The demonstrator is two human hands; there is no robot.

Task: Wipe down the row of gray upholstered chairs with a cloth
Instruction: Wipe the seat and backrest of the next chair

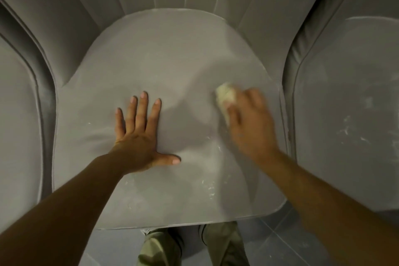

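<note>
the soft, light cloth (pixel 225 97) is bunched under the right hand (pixel 250 123) and is best held in a wad. the left hand (pixel 138 136) is laid flat and wide on the seat (pixel 172 54) beside it.

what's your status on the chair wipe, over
Left hand flat on middle seat, fingers spread. Right hand grips pale cloth on seat's right side, blurred. White flecks near seat's front edge and on right-hand chair. Nothing blocking.
</note>
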